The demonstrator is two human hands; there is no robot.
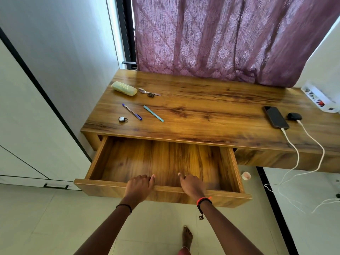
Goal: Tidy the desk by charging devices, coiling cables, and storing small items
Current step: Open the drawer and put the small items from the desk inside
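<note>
Wooden desk, hands on drawer

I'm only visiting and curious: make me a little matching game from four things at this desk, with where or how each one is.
Things:
1. phone
2. drawer
3. teal pen
4. glasses case

Place or state:
A. back left corner of the desk
B. plugged into a white cable
C. pulled out
D. just right of the blue pen

Pairs: 1-B, 2-C, 3-D, 4-A
</note>
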